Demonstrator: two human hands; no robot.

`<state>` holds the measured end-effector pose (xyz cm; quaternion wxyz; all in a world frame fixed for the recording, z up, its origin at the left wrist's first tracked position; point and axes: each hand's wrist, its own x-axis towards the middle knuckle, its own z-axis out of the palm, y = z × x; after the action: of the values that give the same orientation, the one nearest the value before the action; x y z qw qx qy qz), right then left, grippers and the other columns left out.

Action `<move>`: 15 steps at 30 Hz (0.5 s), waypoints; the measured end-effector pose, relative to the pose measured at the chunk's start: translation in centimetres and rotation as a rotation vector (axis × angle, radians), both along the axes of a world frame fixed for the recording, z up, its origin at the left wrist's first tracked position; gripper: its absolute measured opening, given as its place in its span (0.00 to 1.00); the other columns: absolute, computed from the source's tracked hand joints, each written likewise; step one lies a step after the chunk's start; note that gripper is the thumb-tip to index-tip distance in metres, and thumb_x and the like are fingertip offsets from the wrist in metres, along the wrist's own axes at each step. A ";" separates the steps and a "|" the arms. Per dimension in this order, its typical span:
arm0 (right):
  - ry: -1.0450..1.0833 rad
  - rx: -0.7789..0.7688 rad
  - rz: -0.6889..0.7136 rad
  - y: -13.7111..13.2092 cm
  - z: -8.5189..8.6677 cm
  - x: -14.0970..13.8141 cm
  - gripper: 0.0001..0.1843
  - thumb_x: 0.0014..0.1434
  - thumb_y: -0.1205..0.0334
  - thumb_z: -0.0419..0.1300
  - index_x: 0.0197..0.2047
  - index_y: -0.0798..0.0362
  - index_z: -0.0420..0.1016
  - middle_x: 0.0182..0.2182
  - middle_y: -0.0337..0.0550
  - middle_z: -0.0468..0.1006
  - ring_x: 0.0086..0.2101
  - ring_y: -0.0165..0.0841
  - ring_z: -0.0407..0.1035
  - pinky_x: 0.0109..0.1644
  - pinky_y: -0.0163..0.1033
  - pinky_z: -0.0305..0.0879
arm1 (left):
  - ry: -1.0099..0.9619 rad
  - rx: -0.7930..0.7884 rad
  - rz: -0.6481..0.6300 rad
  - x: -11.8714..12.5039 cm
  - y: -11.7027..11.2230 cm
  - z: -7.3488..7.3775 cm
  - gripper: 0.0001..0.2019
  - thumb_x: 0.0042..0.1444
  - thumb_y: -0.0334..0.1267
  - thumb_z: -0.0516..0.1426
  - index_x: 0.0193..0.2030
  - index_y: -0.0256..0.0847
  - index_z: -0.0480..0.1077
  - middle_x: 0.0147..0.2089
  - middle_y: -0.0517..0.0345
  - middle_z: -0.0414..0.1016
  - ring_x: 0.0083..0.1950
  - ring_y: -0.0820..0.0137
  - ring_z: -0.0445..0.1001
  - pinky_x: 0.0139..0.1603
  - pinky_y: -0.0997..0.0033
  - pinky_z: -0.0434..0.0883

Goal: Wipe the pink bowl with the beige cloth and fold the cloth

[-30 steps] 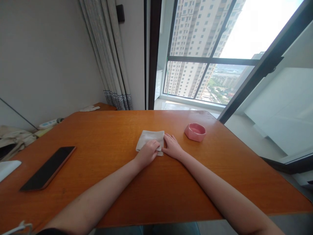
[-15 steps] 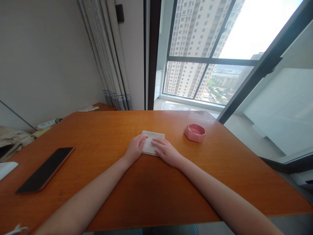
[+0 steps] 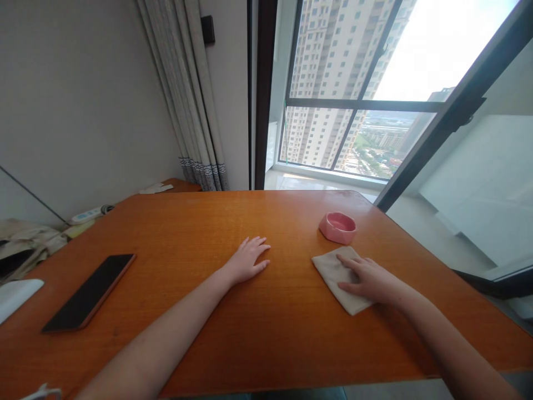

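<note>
A folded beige cloth (image 3: 333,269) lies flat on the orange wooden table (image 3: 266,333), right of centre. My right hand (image 3: 368,278) rests on top of it with the fingers stretched out flat, pressing it down. My left hand (image 3: 247,260) lies open on the bare table near the middle, fingers spread, holding nothing. A small pink bowl (image 3: 337,226) stands just beyond the cloth, a little apart from it.
A dark phone (image 3: 89,291) lies on the left of the table. A white object (image 3: 16,291) sits at the far left edge. A curtain (image 3: 187,94) and a large window (image 3: 358,89) stand behind the table. Clutter lies beside the wall at left.
The cloth has moved from the table's centre to the right, under my right hand, close to the pink bowl. My left hand has come off the cloth and stays flat at the centre.
</note>
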<state>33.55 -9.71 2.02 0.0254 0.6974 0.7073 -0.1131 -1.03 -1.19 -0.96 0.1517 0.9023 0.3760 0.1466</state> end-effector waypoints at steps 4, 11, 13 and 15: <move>-0.091 -0.031 -0.201 0.1 -0.8 5.4 0.43 0.48 0.38 0.56 0.64 0.51 0.58 0.52 0.58 0.70 0.53 0.51 0.63 0.54 0.49 0.57 | 0.009 0.001 0.003 0.0 0.1 0.0 0.24 0.59 0.50 0.48 0.60 0.44 0.61 0.67 0.48 0.56 0.68 0.58 0.50 0.67 0.48 0.45; -0.158 0.048 -0.227 1.1 2.5 1.8 0.33 0.50 0.46 0.58 0.58 0.50 0.66 0.50 0.58 0.70 0.51 0.54 0.64 0.50 0.54 0.61 | -0.025 0.010 0.010 0.0 0.2 -0.5 0.23 0.58 0.50 0.50 0.58 0.45 0.62 0.66 0.49 0.56 0.68 0.58 0.51 0.67 0.47 0.45; -0.030 0.295 -0.034 1.9 3.6 -2.2 0.29 0.56 0.51 0.52 0.60 0.49 0.62 0.50 0.54 0.70 0.52 0.49 0.63 0.54 0.53 0.59 | -0.064 0.015 0.019 0.0 0.2 -0.4 0.21 0.57 0.48 0.51 0.56 0.45 0.65 0.66 0.49 0.56 0.68 0.57 0.51 0.67 0.47 0.46; 0.179 0.416 0.174 3.0 3.8 -6.8 0.28 0.59 0.56 0.49 0.63 0.50 0.56 0.51 0.51 0.69 0.53 0.43 0.63 0.57 0.48 0.57 | -0.133 0.025 0.008 0.1 0.1 0.0 0.18 0.56 0.45 0.53 0.52 0.44 0.68 0.65 0.49 0.57 0.66 0.57 0.54 0.66 0.50 0.51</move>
<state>26.78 -6.69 5.84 -0.1719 0.6114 0.7721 -0.0235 -0.92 -1.11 -1.00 0.1646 0.8909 0.3668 0.2116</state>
